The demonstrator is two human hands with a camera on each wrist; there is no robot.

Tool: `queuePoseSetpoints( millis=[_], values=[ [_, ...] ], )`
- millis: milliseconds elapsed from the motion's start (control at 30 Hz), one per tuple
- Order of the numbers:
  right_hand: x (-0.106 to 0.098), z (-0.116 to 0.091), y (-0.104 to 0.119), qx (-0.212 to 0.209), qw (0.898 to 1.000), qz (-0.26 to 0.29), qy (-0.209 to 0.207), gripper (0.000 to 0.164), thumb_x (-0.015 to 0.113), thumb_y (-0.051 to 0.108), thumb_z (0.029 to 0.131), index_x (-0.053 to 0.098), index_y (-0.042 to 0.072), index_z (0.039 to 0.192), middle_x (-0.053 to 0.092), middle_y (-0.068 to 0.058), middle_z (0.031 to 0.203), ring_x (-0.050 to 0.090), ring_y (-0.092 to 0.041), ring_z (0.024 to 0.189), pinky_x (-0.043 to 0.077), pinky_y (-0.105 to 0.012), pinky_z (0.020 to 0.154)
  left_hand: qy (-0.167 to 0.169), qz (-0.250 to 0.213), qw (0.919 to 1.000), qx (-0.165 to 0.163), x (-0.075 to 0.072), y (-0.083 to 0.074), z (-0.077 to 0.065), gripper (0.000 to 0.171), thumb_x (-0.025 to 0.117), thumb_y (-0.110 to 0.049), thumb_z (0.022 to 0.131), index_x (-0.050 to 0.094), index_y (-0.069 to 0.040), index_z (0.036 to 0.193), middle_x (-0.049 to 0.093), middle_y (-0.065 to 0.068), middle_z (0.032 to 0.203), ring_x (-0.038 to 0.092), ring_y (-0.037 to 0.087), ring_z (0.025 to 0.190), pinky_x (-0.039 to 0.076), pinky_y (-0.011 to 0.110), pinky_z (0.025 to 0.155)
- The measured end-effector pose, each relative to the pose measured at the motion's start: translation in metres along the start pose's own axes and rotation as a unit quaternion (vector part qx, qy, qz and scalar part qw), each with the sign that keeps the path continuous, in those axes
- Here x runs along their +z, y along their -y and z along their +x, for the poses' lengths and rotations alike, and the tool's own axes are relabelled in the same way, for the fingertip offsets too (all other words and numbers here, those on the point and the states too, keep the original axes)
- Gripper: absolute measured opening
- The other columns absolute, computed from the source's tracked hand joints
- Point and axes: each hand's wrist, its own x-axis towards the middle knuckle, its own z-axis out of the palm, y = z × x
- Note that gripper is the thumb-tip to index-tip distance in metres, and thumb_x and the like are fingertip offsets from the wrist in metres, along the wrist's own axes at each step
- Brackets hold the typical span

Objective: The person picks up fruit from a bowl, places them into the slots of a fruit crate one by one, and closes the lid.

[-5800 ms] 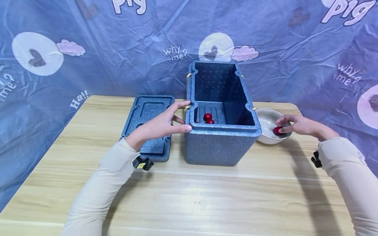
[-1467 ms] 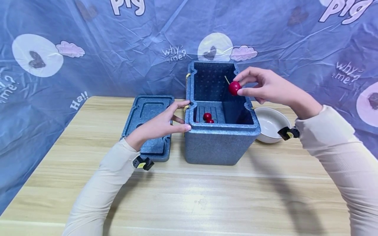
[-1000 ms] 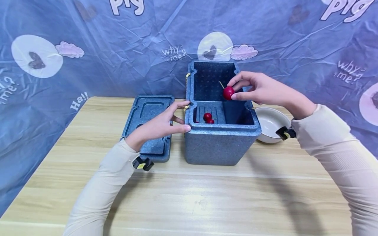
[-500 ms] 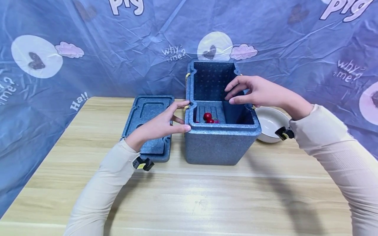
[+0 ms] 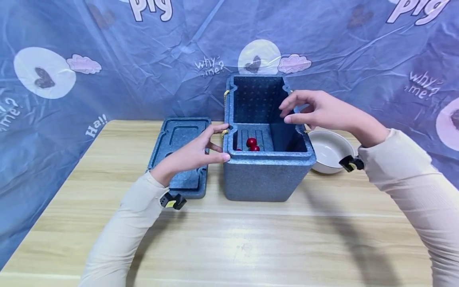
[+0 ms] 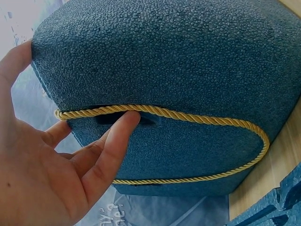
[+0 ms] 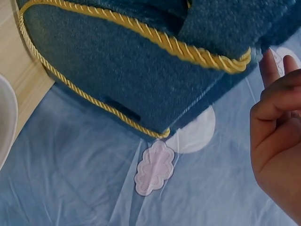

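A blue-grey foam box (image 5: 267, 181) stands uncovered on the table, with yellow rope handles (image 6: 197, 115) on its sides. Red cherries (image 5: 252, 142) lie on its floor near the front left; the front rim cuts off part of the view. My left hand (image 5: 193, 153) rests its thumb and fingertips against the box's left rim; in the left wrist view its straight fingers touch the side wall and rope. My right hand (image 5: 322, 109) hovers over the box's right rim, holding nothing, its fingers loosely bent and thumb apart from them.
The box's lid (image 5: 184, 175) lies on the table (image 5: 229, 247) to the left. A white bowl (image 5: 330, 153) stands close to the box's right side, partly below my right wrist. Behind hangs a printed blue cloth (image 5: 154, 71).
My right hand carried a stemmed cherry from the bowl over the box and let it drop inside. It has since drawn back slightly to the right. My left hand has stayed at the rim.
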Motion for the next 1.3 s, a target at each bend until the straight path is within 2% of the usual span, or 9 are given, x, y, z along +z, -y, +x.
queuePoseSetpoints(
  millis=[233,367,500,600,867,1100,1267,1300],
  values=[
    [-0.014,-0.012,-0.015,-0.007,0.999,0.019,-0.047,0.021,0.065,0.011,0.092,0.061,0.01,0.112,0.066,0.014,0.096,0.049,-0.012,0.053,0.042,-0.027,0.048,-0.002,-0.005,1.0,-0.003,0.001,-0.001,-0.001,0.078,0.066,-0.034,0.09,0.018,-0.035,0.152,0.015,-0.005,0.16,0.056,0.021,0.123,0.05,0.041,0.089],
    [-0.021,-0.021,-0.027,0.016,0.997,0.032,-0.066,0.02,0.065,0.011,0.092,0.063,0.017,0.111,0.065,0.014,0.093,0.047,-0.012,0.051,0.04,-0.027,0.048,-0.002,-0.004,1.0,-0.004,0.001,-0.002,-0.001,0.078,0.066,-0.033,0.09,0.018,-0.035,0.152,0.014,-0.005,0.16,0.056,0.021,0.123,0.05,0.041,0.089],
    [-0.025,-0.03,-0.04,0.043,0.995,0.043,-0.08,0.019,0.064,0.012,0.092,0.063,0.019,0.11,0.066,0.013,0.091,0.048,-0.01,0.052,0.041,-0.025,0.048,-0.002,-0.002,1.0,-0.005,0.001,-0.001,-0.001,0.078,0.066,-0.034,0.09,0.018,-0.035,0.152,0.014,-0.005,0.16,0.057,0.021,0.122,0.05,0.04,0.088],
    [-0.026,-0.036,-0.051,0.056,0.994,0.044,-0.083,0.02,0.064,0.012,0.093,0.063,0.019,0.111,0.066,0.013,0.09,0.051,-0.01,0.054,0.041,-0.024,0.048,-0.001,-0.001,1.0,-0.005,0.001,-0.001,0.0,0.078,0.066,-0.035,0.09,0.018,-0.036,0.151,0.014,-0.005,0.16,0.057,0.021,0.122,0.05,0.04,0.088],
    [-0.024,-0.046,-0.073,0.08,0.992,0.035,-0.088,0.02,0.063,0.015,0.094,0.062,0.029,0.108,0.067,0.016,0.088,0.055,-0.008,0.061,0.04,-0.024,0.05,0.0,0.0,1.0,-0.005,0.001,0.0,0.0,0.079,0.066,-0.037,0.089,0.018,-0.036,0.151,0.014,-0.004,0.16,0.056,0.022,0.122,0.05,0.041,0.089],
    [-0.02,-0.055,-0.097,0.058,0.994,0.042,-0.087,0.031,0.061,0.005,0.093,0.062,0.033,0.107,0.067,0.021,0.09,0.058,-0.001,0.07,0.044,-0.02,0.057,0.002,-0.001,1.0,0.0,0.001,0.002,0.001,0.079,0.066,-0.038,0.089,0.018,-0.036,0.151,0.014,-0.004,0.16,0.056,0.022,0.122,0.05,0.041,0.09],
    [-0.013,-0.061,-0.117,0.024,0.996,0.058,-0.057,0.037,0.058,-0.004,0.091,0.061,0.027,0.112,0.066,0.022,0.098,0.062,0.005,0.086,0.048,-0.012,0.072,0.002,-0.001,1.0,0.002,0.001,0.001,0.0,0.078,0.066,-0.035,0.09,0.018,-0.035,0.152,0.014,-0.004,0.16,0.056,0.023,0.122,0.05,0.041,0.09],
    [-0.011,-0.062,-0.12,0.019,0.997,0.059,-0.051,0.035,0.058,-0.005,0.091,0.061,0.022,0.113,0.066,0.022,0.099,0.062,0.005,0.089,0.048,-0.011,0.074,0.002,-0.001,1.0,0.002,0.001,0.001,0.0,0.078,0.066,-0.035,0.09,0.018,-0.035,0.152,0.014,-0.004,0.16,0.056,0.023,0.122,0.05,0.042,0.09]
  ],
)
